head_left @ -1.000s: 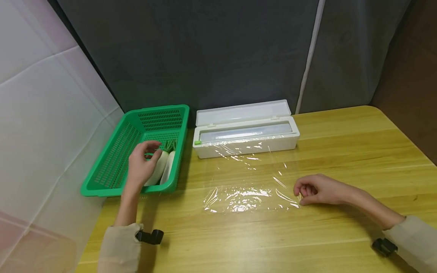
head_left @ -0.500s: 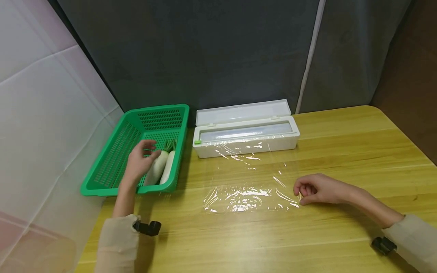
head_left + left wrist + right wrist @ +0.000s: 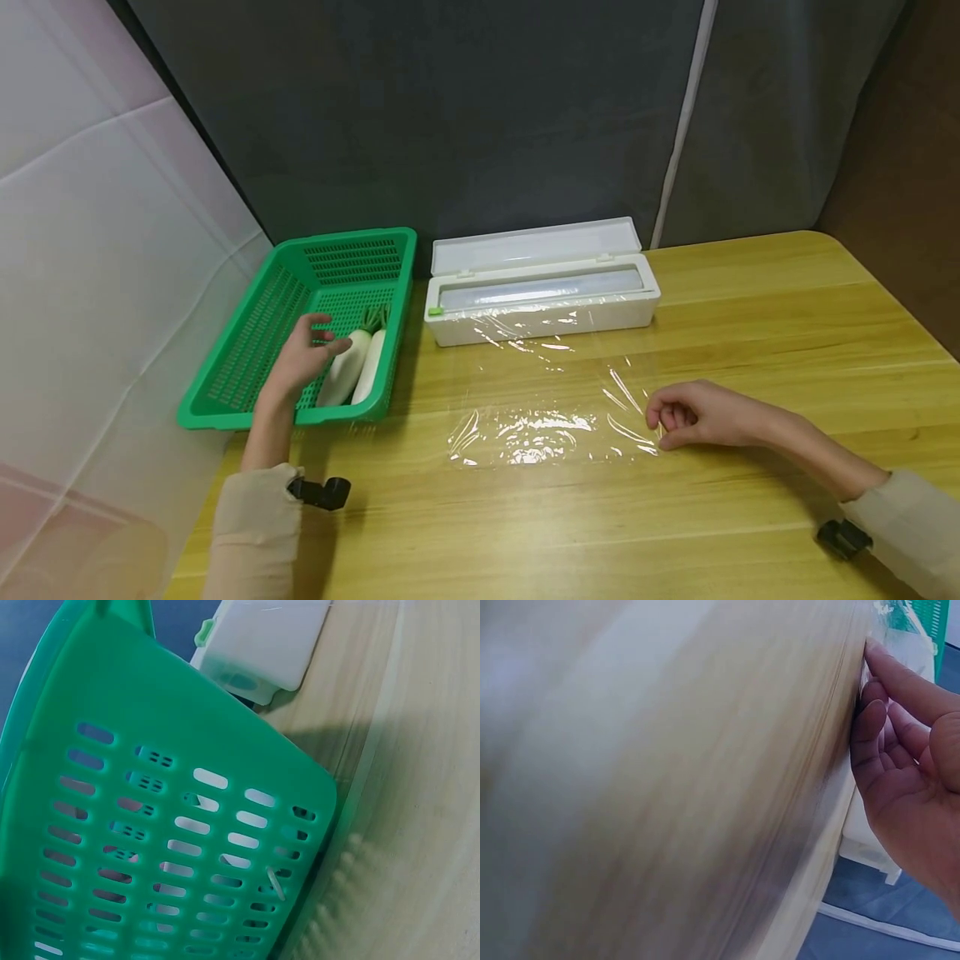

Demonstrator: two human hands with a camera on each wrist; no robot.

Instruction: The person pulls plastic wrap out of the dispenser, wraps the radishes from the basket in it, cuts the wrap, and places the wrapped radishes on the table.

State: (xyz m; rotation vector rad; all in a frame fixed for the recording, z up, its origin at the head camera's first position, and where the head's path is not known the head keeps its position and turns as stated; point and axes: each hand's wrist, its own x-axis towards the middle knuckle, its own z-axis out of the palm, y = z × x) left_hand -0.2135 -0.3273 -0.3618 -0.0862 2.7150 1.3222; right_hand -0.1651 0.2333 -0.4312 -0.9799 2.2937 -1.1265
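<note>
Two white radishes (image 3: 345,371) with short green tops lie side by side in a green plastic basket (image 3: 281,325). Over the basket, just left of the radishes, is my left hand (image 3: 300,362), its fingers loosely bent and holding nothing. Clear plastic wrap (image 3: 540,433) runs from a white dispenser box (image 3: 540,321) toward me across the table. At the sheet's near right corner my right hand (image 3: 693,417) pinches the edge between thumb and fingers. In the left wrist view the basket wall (image 3: 187,697) hides the left hand's fingers.
The dispenser's lid (image 3: 536,246) stands raised at the back, and a green slider (image 3: 435,312) sits at its left end. The wooden table (image 3: 795,333) extends right. A dark curtain (image 3: 450,117) hangs behind, and a pale sheet (image 3: 135,250) borders the left side.
My left hand has drawn slightly left and toward me, uncovering more of the left radish. Creases have appeared in the wrap beside my right hand, which has barely moved.
</note>
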